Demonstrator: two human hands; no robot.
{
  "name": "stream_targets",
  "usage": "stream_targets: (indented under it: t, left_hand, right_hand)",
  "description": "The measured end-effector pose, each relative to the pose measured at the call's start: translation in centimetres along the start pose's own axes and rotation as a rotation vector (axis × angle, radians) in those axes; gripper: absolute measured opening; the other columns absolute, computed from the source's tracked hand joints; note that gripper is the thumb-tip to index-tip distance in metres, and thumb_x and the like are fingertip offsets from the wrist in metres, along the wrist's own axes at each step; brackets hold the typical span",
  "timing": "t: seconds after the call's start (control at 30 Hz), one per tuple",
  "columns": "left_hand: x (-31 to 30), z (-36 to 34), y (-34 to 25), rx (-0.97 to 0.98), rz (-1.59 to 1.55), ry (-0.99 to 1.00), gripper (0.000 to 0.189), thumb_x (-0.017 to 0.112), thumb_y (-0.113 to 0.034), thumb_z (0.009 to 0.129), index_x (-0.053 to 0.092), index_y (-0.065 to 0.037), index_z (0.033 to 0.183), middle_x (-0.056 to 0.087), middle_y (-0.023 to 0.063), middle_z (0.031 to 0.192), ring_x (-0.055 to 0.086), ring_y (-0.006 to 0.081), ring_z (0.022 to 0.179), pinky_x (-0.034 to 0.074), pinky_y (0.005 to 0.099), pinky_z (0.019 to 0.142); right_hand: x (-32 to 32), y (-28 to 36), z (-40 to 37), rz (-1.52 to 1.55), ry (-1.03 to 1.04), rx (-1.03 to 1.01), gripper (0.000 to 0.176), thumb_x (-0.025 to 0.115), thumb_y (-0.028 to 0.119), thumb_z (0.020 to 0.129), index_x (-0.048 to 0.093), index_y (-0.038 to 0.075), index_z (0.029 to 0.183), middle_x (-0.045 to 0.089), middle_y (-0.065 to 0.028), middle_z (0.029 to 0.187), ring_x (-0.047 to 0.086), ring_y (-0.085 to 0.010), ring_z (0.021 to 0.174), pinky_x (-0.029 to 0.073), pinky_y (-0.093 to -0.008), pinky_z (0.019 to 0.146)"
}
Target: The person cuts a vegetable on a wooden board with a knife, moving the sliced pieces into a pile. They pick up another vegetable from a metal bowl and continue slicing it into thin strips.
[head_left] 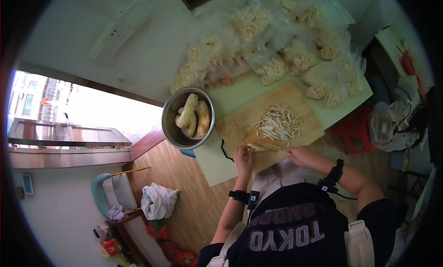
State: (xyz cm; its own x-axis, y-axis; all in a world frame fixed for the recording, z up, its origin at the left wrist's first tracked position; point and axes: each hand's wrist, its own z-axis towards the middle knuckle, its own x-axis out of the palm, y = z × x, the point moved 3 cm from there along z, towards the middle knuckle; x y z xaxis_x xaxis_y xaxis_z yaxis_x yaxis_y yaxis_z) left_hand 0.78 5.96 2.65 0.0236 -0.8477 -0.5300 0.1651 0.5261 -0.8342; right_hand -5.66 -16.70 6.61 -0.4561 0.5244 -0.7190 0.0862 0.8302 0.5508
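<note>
My right hand [302, 157] is closed around the handle of a knife [278, 148], its blade pointing left across the wooden cutting board [300, 98]. At the board's near left edge, the bent fingers of my left hand [243, 160] hold a small pale piece of root vegetable [256, 147] close to the knife tip. Whether the blade touches the piece cannot be made out. A loose pile of thin whitish strips [279, 122] lies on the board beyond the knife. Left of the board, a steel pot [164, 121] holds several thick peeled root pieces [187, 111].
Clear plastic bags [272, 68] full of pale cut pieces crowd the table's far side against the wall. A red stool [357, 133] stands at the right. On the floor to the left are a white sack [158, 200] and red bags [182, 255]. The pale green tabletop [211, 168] ends near my body.
</note>
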Motion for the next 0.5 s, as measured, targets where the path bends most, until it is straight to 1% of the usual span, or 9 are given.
stream_targets:
  t: [0.07,0.17,0.23,0.27,0.33,0.37,0.43,0.47,0.5]
  left_hand:
    - [0.2,-0.8,0.2,-0.019,-0.004,0.003,0.011,0.063,-0.005,0.076,0.055,-0.003,0.083,0.055,0.0105,0.085,0.053,0.0228,0.071,0.045,0.0305,0.064]
    - [0.9,-1.2,0.2,0.087,0.037,-0.025,0.013,0.064,-0.005,0.074,0.055,-0.004,0.082,0.055,0.0102,0.086,0.053,0.0229,0.073,0.046,0.0291,0.066]
    - [0.8,-1.1,1.3,-0.094,-0.143,0.025,0.013,0.064,-0.007,0.077,0.055,-0.003,0.086,0.057,0.009,0.091,0.055,0.0219,0.079,0.047,0.0276,0.07]
    - [0.5,-0.8,1.7,-0.103,-0.142,0.028,0.013,0.064,-0.007,0.077,0.055,-0.003,0.086,0.057,0.009,0.091,0.055,0.0219,0.079,0.047,0.0276,0.07]
    - [-0.1,0.2,3.6,-0.47,-0.363,0.006,0.022,0.063,-0.012,0.081,0.053,-0.001,0.098,0.056,0.0084,0.098,0.056,0.0196,0.088,0.048,0.0278,0.075]
    - [-0.6,1.0,3.9,-0.474,-0.359,0.001,0.022,0.063,-0.012,0.081,0.053,-0.001,0.098,0.056,0.0084,0.098,0.056,0.0196,0.088,0.048,0.0278,0.075]
    - [-1.9,2.8,4.5,-0.657,-0.791,-0.253,0.032,0.06,-0.016,0.084,0.047,0.001,0.109,0.055,0.0101,0.102,0.056,0.0197,0.093,0.048,0.0306,0.078]
    - [-2.8,4.0,4.5,-0.65,-0.791,-0.254,0.032,0.06,-0.016,0.084,0.047,0.001,0.109,0.055,0.0101,0.102,0.056,0.0197,0.093,0.048,0.0306,0.078]
    - [-3.9,5.3,4.5,-0.63,-0.966,-0.316,0.034,0.06,-0.015,0.085,0.046,0.001,0.111,0.054,0.0116,0.104,0.055,0.0209,0.095,0.049,0.0324,0.079]
  right_hand:
    - [-1.0,1.4,-1.0,0.036,0.014,0.014,0.022,0.047,0.018,0.083,0.056,-0.003,0.082,0.059,-0.0216,0.068,0.059,-0.039,0.065,0.047,-0.0473,0.06]
    - [-1.7,2.8,-1.6,0.03,-0.013,-0.04,0.022,0.048,0.019,0.084,0.054,-0.002,0.08,0.058,-0.0217,0.066,0.058,-0.0392,0.063,0.046,-0.0478,0.058]
    - [-1.3,2.8,-1.8,0.031,-0.007,-0.02,0.022,0.049,0.02,0.084,0.053,-0.001,0.08,0.058,-0.0218,0.064,0.058,-0.0391,0.063,0.046,-0.0476,0.056]
    - [-1.0,2.6,-1.9,0.033,0.002,-0.018,0.022,0.049,0.02,0.084,0.053,-0.001,0.08,0.058,-0.0218,0.064,0.058,-0.0391,0.063,0.046,-0.0476,0.056]
    - [-0.2,2.1,-1.9,0.031,-0.01,0.002,0.022,0.049,0.02,0.084,0.052,-0.001,0.08,0.058,-0.0211,0.063,0.058,-0.0387,0.062,0.046,-0.0473,0.055]
    - [0.2,2.0,-1.9,0.033,-0.005,-0.002,0.022,0.049,0.02,0.084,0.052,-0.001,0.08,0.058,-0.0211,0.063,0.058,-0.0387,0.062,0.046,-0.0473,0.055]
    - [0.4,1.9,-1.8,0.037,-0.062,0.001,0.021,0.05,0.02,0.084,0.052,-0.001,0.08,0.058,-0.0203,0.062,0.058,-0.038,0.061,0.046,-0.0468,0.055]
    - [0.4,1.9,-1.8,0.037,-0.068,-0.003,0.021,0.05,0.02,0.084,0.052,-0.001,0.08,0.058,-0.0203,0.062,0.058,-0.038,0.061,0.046,-0.0468,0.055]
    - [0.2,1.8,-1.8,0.047,-0.099,0.002,0.021,0.05,0.02,0.084,0.052,-0.001,0.08,0.057,-0.0201,0.062,0.058,-0.0378,0.06,0.046,-0.0467,0.054]
